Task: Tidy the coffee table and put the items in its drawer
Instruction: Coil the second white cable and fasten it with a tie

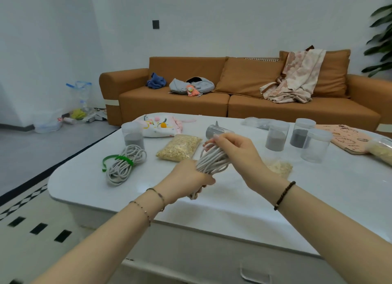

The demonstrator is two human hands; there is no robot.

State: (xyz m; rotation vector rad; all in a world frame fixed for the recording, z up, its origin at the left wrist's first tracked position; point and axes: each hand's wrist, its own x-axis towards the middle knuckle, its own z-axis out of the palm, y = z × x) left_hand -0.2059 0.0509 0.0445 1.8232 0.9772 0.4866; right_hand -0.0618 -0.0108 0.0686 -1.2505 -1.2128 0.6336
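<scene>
Seen from the head camera, both hands hold one bundle of grey cord (pixel 213 159) above the white tabletop (pixel 318 190): the left hand (pixel 191 175) is closed around its lower end, and the right hand (pixel 235 150) pinches its upper loops with curled fingers. To the left of the hands, a second cord bundle with a green tie (pixel 125 164) lies on the tabletop, and just beyond them lies a bag of oats (pixel 180 148).

Home living room: sofa (pixel 233 88), coffee table (pixel 318 199).
</scene>
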